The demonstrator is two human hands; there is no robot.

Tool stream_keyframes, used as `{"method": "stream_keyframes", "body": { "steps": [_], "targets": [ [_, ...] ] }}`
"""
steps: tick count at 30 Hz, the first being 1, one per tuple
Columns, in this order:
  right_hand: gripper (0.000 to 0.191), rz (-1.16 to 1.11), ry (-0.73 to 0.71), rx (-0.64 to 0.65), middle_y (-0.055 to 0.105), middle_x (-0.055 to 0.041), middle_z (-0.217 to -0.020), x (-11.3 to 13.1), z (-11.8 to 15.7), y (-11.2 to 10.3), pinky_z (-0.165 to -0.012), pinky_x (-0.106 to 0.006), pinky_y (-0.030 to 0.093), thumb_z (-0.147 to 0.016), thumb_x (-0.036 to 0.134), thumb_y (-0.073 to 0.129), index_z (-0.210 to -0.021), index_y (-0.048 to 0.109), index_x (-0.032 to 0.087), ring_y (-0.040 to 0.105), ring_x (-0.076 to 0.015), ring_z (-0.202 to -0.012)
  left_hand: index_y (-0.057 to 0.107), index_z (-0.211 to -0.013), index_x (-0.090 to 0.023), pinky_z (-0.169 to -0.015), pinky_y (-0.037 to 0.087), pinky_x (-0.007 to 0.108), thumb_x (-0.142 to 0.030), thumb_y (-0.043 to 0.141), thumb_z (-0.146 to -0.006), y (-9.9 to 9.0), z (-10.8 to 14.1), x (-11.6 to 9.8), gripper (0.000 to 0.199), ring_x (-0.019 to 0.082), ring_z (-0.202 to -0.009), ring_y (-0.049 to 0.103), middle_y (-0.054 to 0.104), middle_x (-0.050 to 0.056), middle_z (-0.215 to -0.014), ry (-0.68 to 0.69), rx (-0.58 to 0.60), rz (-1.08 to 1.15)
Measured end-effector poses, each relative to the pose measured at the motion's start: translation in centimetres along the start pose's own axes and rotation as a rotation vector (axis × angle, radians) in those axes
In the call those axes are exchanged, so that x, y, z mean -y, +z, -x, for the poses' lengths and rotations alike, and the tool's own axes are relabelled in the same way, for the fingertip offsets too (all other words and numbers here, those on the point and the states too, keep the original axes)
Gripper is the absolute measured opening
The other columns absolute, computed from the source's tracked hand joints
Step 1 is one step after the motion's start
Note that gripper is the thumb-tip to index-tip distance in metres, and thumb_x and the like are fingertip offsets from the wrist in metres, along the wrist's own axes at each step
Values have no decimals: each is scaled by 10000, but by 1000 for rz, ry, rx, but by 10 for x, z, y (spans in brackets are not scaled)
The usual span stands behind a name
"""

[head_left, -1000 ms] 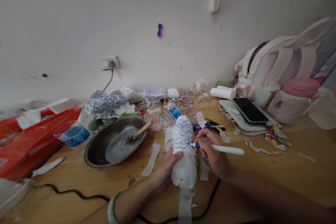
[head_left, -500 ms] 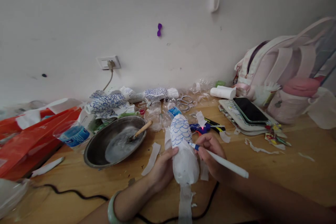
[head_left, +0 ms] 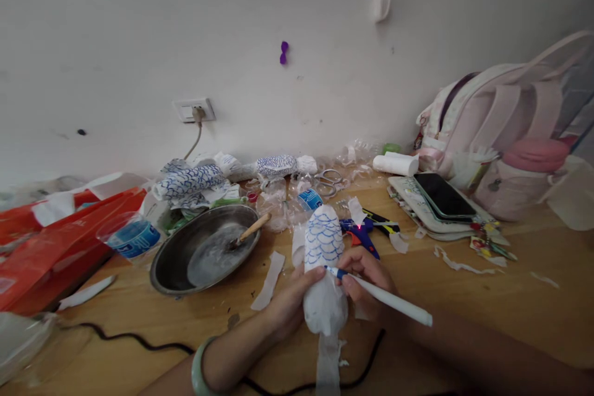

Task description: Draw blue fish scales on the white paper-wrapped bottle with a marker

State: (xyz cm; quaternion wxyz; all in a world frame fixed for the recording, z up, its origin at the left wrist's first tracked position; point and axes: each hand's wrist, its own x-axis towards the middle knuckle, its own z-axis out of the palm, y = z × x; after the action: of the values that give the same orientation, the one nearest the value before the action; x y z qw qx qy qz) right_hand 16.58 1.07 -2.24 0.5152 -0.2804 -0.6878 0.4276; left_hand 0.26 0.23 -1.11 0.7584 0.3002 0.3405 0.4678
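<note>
A white paper-covered fish shape (head_left: pixel 323 236) stands in front of me, its upper part drawn with blue scale lines and its lower part plain white with a strip hanging down. My left hand (head_left: pixel 290 304) is closed around its left side, thumb lying across the front. Between the fingers of my right hand (head_left: pixel 369 278) is a white marker (head_left: pixel 394 301) with a blue collar. Its tip meets the paper beside my left thumb, just below the drawn scales. Behind the fish shape lies a blue glue gun (head_left: pixel 364 236), partly hidden.
A metal bowl (head_left: pixel 160 272) of whitish liquid holds a wooden-handled brush (head_left: pixel 253 229). Scale-patterned fish shapes (head_left: pixel 190 182) lie by the wall. Scissors (head_left: pixel 328 182), a phone (head_left: pixel 443 195), a pink backpack (head_left: pixel 501 105), an orange bag (head_left: pixel 69 247) and a black cable (head_left: pixel 139 341) surround the work.
The marker tip has moved down and left across the paper, toward my left thumb. The fish shape has shifted slightly, and my right hand has come closer to it.
</note>
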Motion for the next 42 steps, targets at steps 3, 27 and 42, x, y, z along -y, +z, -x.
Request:
{"method": "stream_keyframes", "body": {
  "steps": [3, 27, 42],
  "targets": [
    [36, 50, -10, -13, 511, 15, -646, 3, -2, -1, -478, -245, 339, -850, 250, 517, -843, 509, 215, 441, -123, -524, 720, -840, -124, -717, 472, 274, -363, 873, -587, 4, 1, -1, 380, 158, -678, 599, 708, 63, -769, 22, -6, -31],
    [37, 286, -227, 27, 497, 10, -647, 6, -14, -5, -475, -233, 353, -767, 170, 479, -759, 477, 206, 463, -117, -537, 716, -851, -129, -701, 482, 268, -384, 877, -545, 3, 0, 0, 430, 174, -725, 612, 715, 72, -812, 42, -39, -73],
    [87, 19, 88, -19, 511, 19, -580, 7, -13, -7, -464, -243, 306, -801, 288, 503, -802, 530, 205, 427, -124, -492, 726, -796, -138, -682, 492, 253, -406, 882, -539, 1, 0, -2, 403, 148, -661, 607, 705, 46, -729, 2, 12, -45]
  ]
}}
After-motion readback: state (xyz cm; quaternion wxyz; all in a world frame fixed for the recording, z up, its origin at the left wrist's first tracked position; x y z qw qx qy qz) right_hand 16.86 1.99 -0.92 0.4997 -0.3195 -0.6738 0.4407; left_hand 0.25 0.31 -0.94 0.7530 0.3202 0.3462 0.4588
